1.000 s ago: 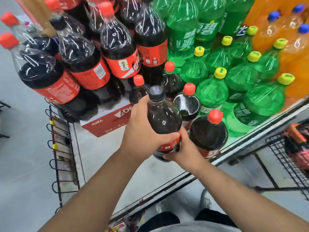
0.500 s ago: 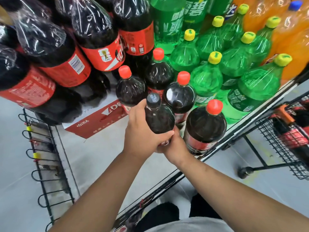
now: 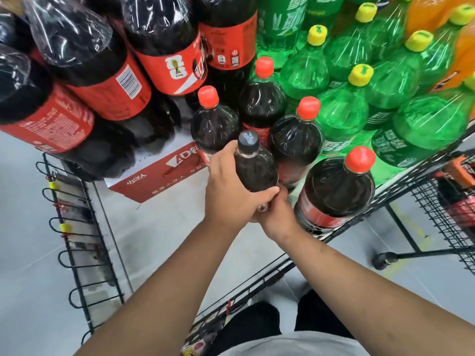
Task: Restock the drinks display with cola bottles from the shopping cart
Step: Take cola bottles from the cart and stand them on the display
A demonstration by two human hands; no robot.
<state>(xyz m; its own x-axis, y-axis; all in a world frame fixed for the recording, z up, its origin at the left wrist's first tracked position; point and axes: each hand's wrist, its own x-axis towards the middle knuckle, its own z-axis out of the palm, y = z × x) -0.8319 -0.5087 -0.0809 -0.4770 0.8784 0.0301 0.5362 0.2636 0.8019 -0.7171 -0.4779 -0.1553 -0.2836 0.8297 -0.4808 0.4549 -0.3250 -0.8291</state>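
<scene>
1. The left hand (image 3: 231, 194) wraps round the left side of a black-capped cola bottle (image 3: 257, 170), its thumb curled across the front. The right hand (image 3: 279, 214) grips the bottle low down, with its fingers mostly hidden.
2. The bottle is upright over a pale shelf (image 3: 159, 235); I cannot tell whether its base touches.
3. Four red-capped cola bottles (image 3: 336, 191) stand just behind and right of the grip. Green bottles (image 3: 341, 114) come after those, then orange ones (image 3: 431, 14).
4. A red carton (image 3: 159, 176) lies left of the grip, with wrapped cola packs (image 3: 102, 60) behind it.
5. A black wire rail (image 3: 257, 282) edges the shelf near the forearms. Further left are a hook rack (image 3: 77, 240) and grey floor (image 3: 20, 253).
6. The shopping cart (image 3: 437, 201) stands well to the right.
</scene>
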